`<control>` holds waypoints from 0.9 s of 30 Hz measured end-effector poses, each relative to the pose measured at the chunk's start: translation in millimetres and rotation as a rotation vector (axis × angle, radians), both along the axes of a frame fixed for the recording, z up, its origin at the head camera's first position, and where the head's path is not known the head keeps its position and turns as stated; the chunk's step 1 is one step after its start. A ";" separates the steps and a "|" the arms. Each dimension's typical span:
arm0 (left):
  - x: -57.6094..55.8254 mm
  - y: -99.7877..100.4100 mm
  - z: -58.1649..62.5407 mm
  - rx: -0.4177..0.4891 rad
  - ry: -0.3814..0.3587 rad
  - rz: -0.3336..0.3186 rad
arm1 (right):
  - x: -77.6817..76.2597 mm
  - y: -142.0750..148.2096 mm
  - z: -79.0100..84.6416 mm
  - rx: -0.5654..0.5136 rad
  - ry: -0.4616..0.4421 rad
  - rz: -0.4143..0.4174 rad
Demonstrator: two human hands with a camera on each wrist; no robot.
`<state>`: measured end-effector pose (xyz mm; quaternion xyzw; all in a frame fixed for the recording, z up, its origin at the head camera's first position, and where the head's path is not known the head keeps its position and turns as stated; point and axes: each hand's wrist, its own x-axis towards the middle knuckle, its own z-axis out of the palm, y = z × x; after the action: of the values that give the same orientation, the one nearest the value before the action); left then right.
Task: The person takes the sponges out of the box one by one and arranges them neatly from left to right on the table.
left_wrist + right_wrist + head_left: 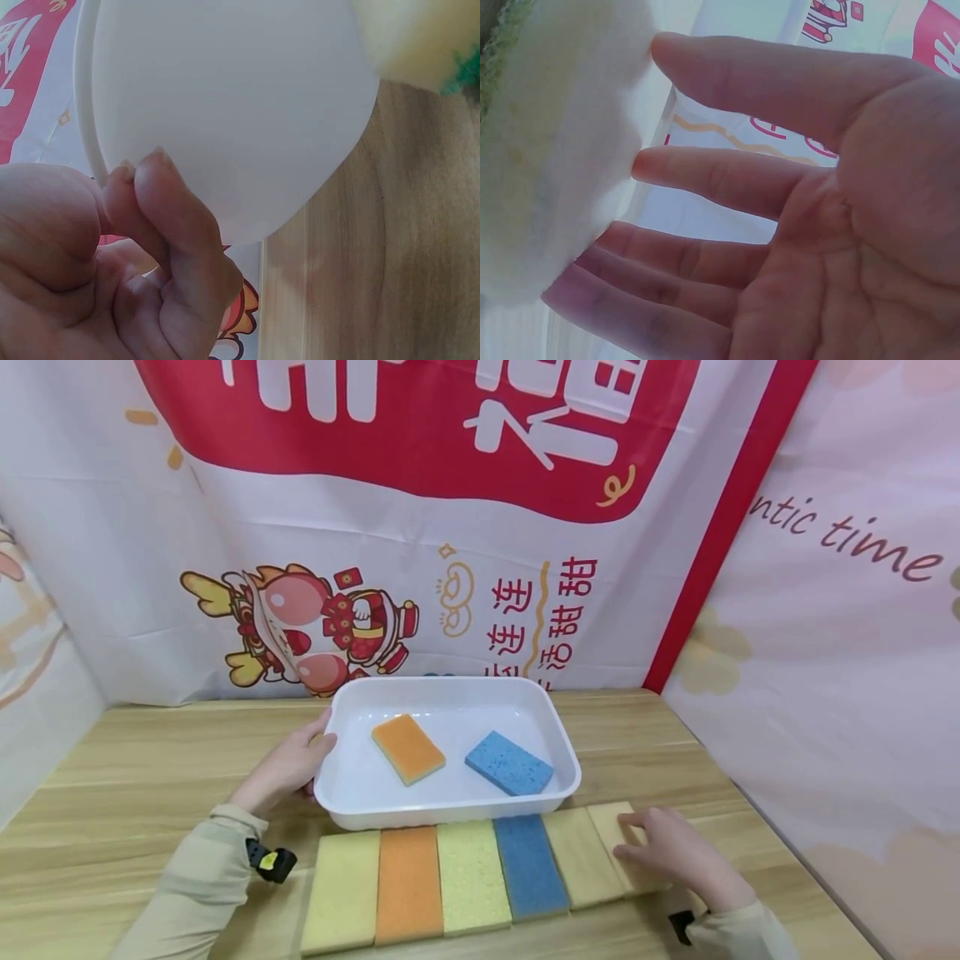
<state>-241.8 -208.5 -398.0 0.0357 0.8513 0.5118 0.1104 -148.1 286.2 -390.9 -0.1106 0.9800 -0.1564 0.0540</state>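
Observation:
My left hand (288, 764) grips the left end of a white plastic basin (442, 814); in the left wrist view its curled fingers (176, 202) pinch the rim. Inside the basin lie an orange sponge (408, 749) and a blue sponge (508, 764), apart from each other. Before the basin, several sponges form a side-by-side row. My right hand (675, 852) is at the row's right end, touching the outermost beige sponge (609, 827). Seen from the right wrist, the fingers are mostly straight, with fingertips against the pale sponge face (592, 127).
From the left, the row runs pale yellow sponge (343, 885), orange sponge (409, 885), yellow sponge (472, 877), blue sponge (531, 864) and another beige sponge (585, 856). A printed cloth (375, 510) hangs behind the wooden table (187, 735).

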 end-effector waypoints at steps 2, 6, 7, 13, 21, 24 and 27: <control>0.3 0.2 0.2 -0.009 0.000 0.002 | -0.2 -0.1 0.1 0.005 0.005 0.005; 0.3 0.0 0.3 -0.019 0.008 0.001 | 0.0 -0.9 1.3 0.004 -0.001 0.004; 0.4 0.0 0.3 -0.018 0.011 -0.003 | 0.1 -1.0 1.6 0.004 -0.004 0.003; 0.1 -0.7 0.3 -0.012 0.023 -0.024 | 0.3 -1.6 3.5 -0.006 -0.021 0.001; 1.2 -1.2 0.7 0.001 0.008 -0.027 | 0.7 -2.1 4.3 -0.022 -0.035 -0.005; 1.1 -1.4 1.1 -0.001 0.006 -0.024 | 0.2 -2.1 4.2 -0.029 -0.040 -0.006; 1.3 -0.9 1.5 -0.009 0.008 -0.024 | 0.2 -1.8 3.8 -0.029 -0.037 -0.004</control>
<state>-240.4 -209.4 -396.5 0.0472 0.8534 0.5066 0.1134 -148.0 284.3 -387.1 -0.1066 0.9767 -0.1728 0.0699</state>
